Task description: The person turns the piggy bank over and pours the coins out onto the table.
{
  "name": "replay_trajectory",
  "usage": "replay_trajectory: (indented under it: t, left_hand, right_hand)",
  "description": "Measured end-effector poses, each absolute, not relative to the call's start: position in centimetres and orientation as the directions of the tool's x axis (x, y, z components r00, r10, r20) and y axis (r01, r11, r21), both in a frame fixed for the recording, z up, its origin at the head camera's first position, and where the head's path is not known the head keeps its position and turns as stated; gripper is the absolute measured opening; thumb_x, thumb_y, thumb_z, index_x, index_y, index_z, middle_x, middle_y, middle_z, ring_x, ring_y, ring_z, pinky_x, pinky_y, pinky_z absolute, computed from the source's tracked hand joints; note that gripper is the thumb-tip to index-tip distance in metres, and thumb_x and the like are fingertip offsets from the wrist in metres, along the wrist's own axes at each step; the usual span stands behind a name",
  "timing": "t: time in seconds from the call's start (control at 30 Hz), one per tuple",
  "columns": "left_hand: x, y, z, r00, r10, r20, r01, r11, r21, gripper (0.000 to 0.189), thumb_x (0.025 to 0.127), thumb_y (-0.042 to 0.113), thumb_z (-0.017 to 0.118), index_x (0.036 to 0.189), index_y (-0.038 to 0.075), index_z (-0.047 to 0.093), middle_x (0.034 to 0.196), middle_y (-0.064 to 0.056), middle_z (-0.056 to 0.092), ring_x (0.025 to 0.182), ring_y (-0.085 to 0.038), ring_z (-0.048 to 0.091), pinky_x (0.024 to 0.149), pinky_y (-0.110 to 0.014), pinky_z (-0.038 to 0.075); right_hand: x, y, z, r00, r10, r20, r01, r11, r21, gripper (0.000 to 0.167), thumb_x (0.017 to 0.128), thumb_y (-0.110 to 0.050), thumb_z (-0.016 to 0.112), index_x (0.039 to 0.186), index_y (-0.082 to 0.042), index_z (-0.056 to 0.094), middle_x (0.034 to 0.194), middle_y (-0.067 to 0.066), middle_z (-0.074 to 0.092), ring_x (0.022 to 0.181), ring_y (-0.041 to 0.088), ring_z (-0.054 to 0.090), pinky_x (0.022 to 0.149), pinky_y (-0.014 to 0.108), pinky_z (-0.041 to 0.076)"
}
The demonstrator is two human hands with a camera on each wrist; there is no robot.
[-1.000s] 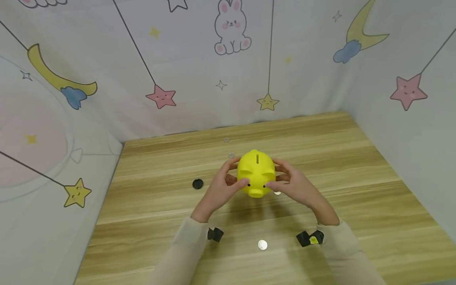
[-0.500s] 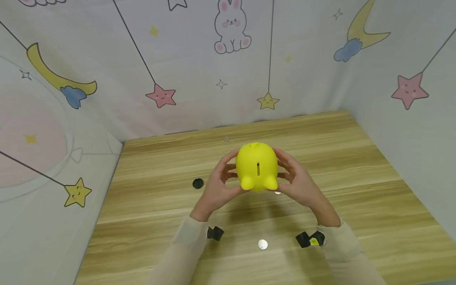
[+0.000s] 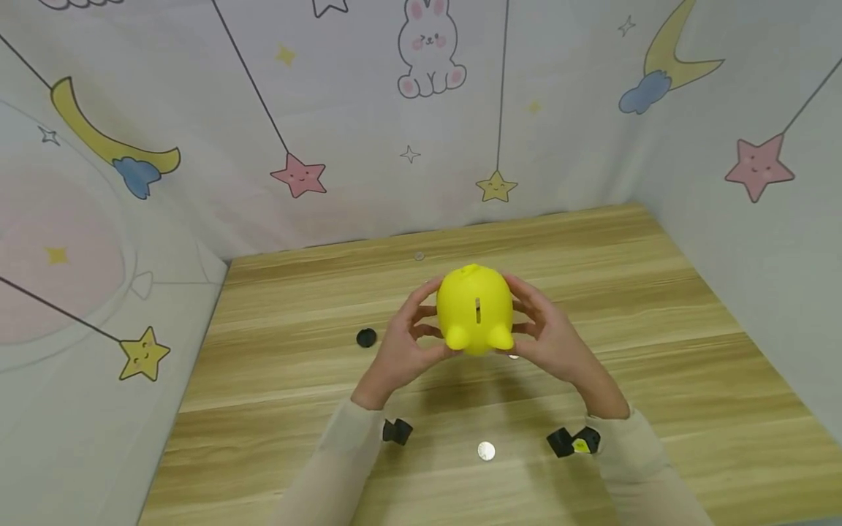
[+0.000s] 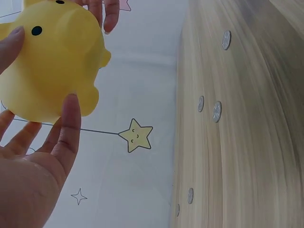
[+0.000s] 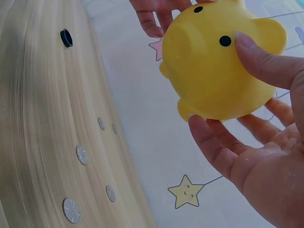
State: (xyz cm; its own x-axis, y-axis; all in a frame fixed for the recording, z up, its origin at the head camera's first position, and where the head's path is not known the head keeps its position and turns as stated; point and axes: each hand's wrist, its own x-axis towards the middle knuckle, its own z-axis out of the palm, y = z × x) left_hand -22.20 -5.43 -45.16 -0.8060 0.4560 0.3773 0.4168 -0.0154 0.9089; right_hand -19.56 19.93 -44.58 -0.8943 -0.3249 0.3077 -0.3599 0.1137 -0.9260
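Observation:
A yellow piggy bank [image 3: 459, 301] is held up over the wooden table, its coin slot [image 3: 478, 310] and two ears facing the head camera. My left hand [image 3: 409, 342] grips its left side, my right hand [image 3: 551, 340] its right side. Both wrist views show thumbs on the face beside the black eyes and other fingers supporting the body from below. In the right wrist view the piggy bank [image 5: 213, 71] hangs well apart from the tabletop. The head view hides its snout and underside.
Several silver coins lie scattered on the table [image 3: 276, 424], one coin [image 3: 486, 451] near the front between my forearms and another coin [image 3: 419, 256] toward the back. A round black cap [image 3: 366, 337] lies left of my left hand. A printed cloth [image 3: 368, 197] hangs behind the table.
The piggy bank has tipped toward me in my hands: its snout and eyes have turned down out of the head view, and the slot now faces the camera. Both hands keep their grip.

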Motion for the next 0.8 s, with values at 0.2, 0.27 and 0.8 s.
replay_trajectory:
  t: [0.2,0.27,0.8]
  left_hand:
    - [-22.5,-5.4,-45.7,-0.89,0.426,0.164,0.245,0.142,0.959,0.062,0.091,0.025,0.074,0.146,0.016,0.046,0.131,-0.007,0.054,0.09,-0.03,0.063,0.072,-0.042,0.058]
    - [-22.4,-5.2,-45.8,-0.916,0.397,0.06,0.163,0.231,0.959,0.054,0.095,0.041,0.066,0.139,0.011,0.054,0.114,-0.009,0.06,0.079,-0.029,0.064,0.067,-0.037,0.058]
    - [-22.1,-4.7,-45.9,-0.913,0.373,-0.166,0.006,0.419,0.908,0.07,0.096,0.069,0.041,0.106,0.006,0.068,0.084,-0.008,0.066,0.068,-0.028,0.065,0.065,-0.043,0.057]
  right_hand:
    - [-19.4,20.0,-44.5,-0.945,-0.31,0.109,-0.186,0.231,-0.955,0.069,0.093,-0.01,0.071,0.151,0.0,0.035,0.133,0.021,0.052,0.103,0.032,0.061,0.075,0.035,0.058]
    - [-19.4,19.8,-44.5,-0.953,-0.302,0.017,-0.111,0.296,-0.949,0.054,0.1,-0.021,0.062,0.143,0.005,0.043,0.112,0.021,0.062,0.088,0.03,0.064,0.065,0.035,0.058]
    - [-19.3,19.0,-44.3,-0.943,-0.265,-0.2,0.08,0.403,-0.912,0.059,0.104,-0.049,0.045,0.121,0.005,0.061,0.08,0.016,0.068,0.07,0.042,0.066,0.052,0.038,0.056]
